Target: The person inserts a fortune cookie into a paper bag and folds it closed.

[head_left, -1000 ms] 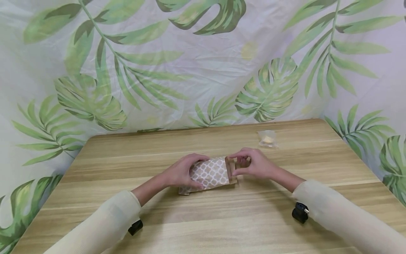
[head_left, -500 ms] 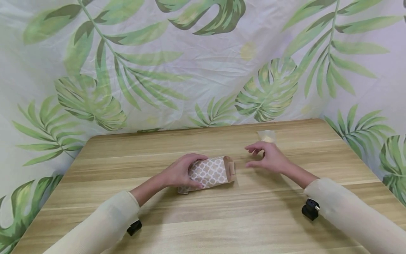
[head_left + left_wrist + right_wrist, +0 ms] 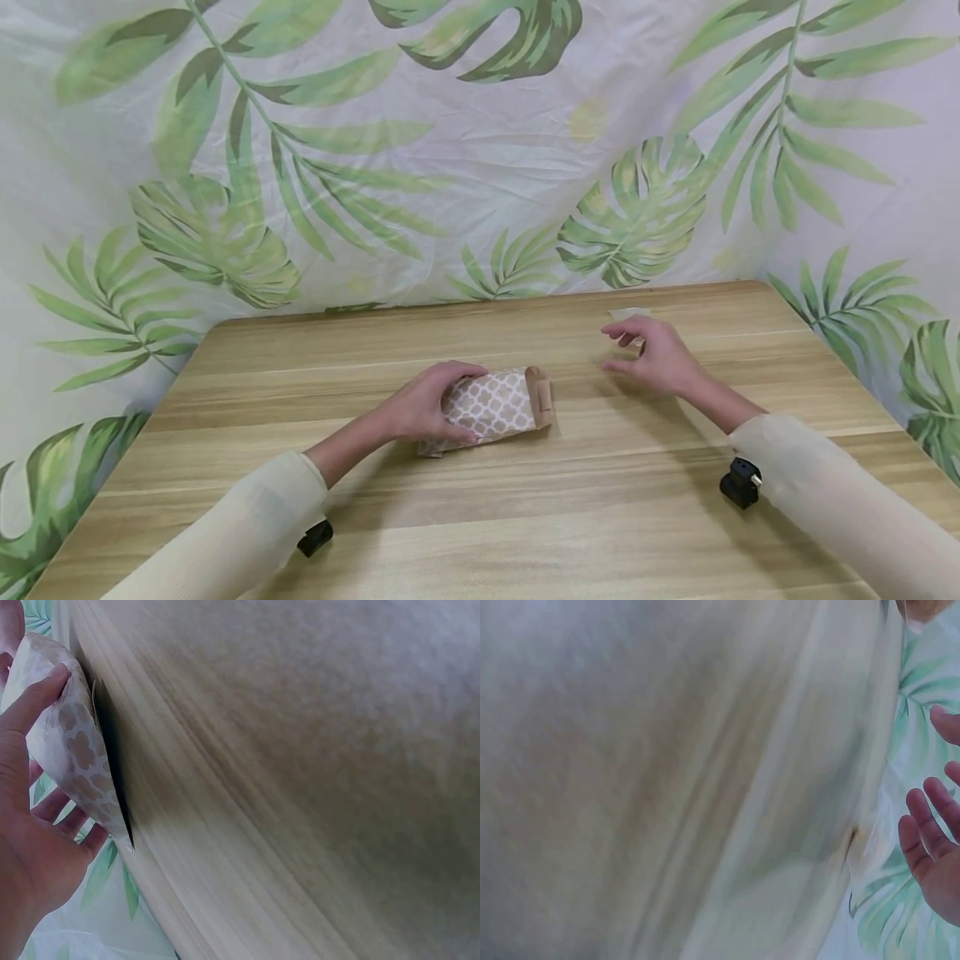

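Note:
A small brown paper bag (image 3: 491, 406) with a white lattice pattern lies on its side near the middle of the table, its mouth gaping toward the right. My left hand (image 3: 426, 407) grips its closed end, thumb on the near side and fingers on the far side; the left wrist view shows the thumb pressed on the patterned paper (image 3: 81, 750). Farther right, my right hand (image 3: 662, 358) hovers with loosely bent, parted fingers and holds nothing. It covers most of a small clear plastic bag (image 3: 628, 313), whose top edge shows behind the fingers.
The wood-grain table (image 3: 480, 533) has its far edge against a hanging cloth (image 3: 360, 150) printed with green leaves. Black wrist devices sit under both sleeves, such as the right wrist device (image 3: 740, 483).
My right hand has let go of the paper bag's mouth and moved right and away toward the small plastic bag. The left hand and paper bag have shifted slightly left.

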Available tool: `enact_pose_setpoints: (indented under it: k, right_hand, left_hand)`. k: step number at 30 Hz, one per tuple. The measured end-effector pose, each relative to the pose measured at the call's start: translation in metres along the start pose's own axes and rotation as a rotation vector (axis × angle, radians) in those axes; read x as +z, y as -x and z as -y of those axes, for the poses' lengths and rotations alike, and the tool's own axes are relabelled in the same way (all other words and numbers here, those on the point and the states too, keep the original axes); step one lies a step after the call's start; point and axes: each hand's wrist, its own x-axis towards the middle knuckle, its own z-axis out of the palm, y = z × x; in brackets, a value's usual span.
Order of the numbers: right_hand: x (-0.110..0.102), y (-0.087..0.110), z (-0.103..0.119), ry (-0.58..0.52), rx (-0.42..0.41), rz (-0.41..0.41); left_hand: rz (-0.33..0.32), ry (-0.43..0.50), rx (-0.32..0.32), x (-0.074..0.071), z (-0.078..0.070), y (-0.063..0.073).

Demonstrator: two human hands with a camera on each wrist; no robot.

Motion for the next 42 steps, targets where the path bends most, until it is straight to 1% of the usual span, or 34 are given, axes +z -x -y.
enact_pose_setpoints:
  k: [8,16,21,25,33,42]
  right_hand:
    - [-0.011,-0.008,-0.012,0.044,0.015,-0.029]
    - [-0.015,-0.011,-0.02,0.082,0.033,-0.038]
    - [-0.018,-0.014,-0.024,0.061,0.082,-0.03]
    - [-0.022,-0.017,-0.029,0.051,0.112,-0.009]
    - [-0.029,-0.021,-0.036,0.078,0.174,0.075]
    - [-0.032,-0.024,-0.042,0.104,0.192,0.136]
  left_hand:
    - [0.005,0.005,0.0,0.0,0.001,0.0]
    - [0.006,0.003,0.001,0.0,0.002,0.0]
    - [0.007,-0.005,-0.005,0.0,0.002,0.0]
    - [0.007,-0.01,-0.001,0.0,0.002,0.0]
    - [0.009,-0.007,-0.008,0.0,0.001,0.0]
    - [0.01,-0.002,-0.003,-0.001,0.001,0.0]
